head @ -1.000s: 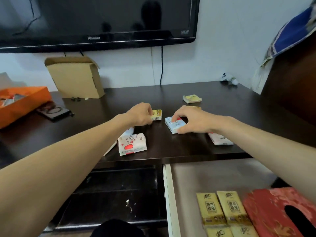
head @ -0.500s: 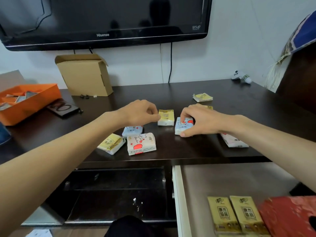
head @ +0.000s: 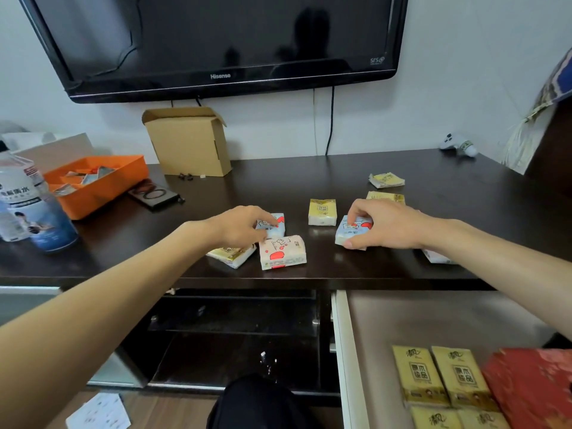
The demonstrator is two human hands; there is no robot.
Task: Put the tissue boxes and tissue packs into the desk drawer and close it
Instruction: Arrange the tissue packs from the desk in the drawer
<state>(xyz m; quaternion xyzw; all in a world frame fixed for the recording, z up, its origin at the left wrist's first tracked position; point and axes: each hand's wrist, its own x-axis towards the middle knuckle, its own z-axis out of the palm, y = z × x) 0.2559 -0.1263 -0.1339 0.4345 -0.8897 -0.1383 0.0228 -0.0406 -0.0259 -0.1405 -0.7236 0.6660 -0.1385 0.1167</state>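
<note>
A black television (head: 216,41) hangs on the white wall above a dark desk (head: 278,187), where a person reaches forward with both bare arms. Below the desk's front edge at right, the drawer (head: 402,317) stands pulled out, already containing a red tissue box (head: 532,388) at its near right and four gold tissue packs (head: 445,388) lying flat just beside it. On the desk's left side sit an orange tray (head: 102,184), a large water bottle (head: 28,202) and, against the wall, an open cardboard box (head: 188,140). The right hand (head: 387,224) is closed around a pale blue tissue pack (head: 353,230), thumb on its near edge and fingers over its far side, the pack resting on the desk. The left hand (head: 241,224) pinches a second blue pack (head: 274,226), fingertips on its top. Touching that pack's near side lies a white pack with red hearts (head: 283,252), and a yellow pack (head: 232,253) lies partly under the left wrist. A yellow pack stands between the hands (head: 322,212), two more lie farther back (head: 386,180), and a white pack (head: 436,257) shows under the right forearm.
</note>
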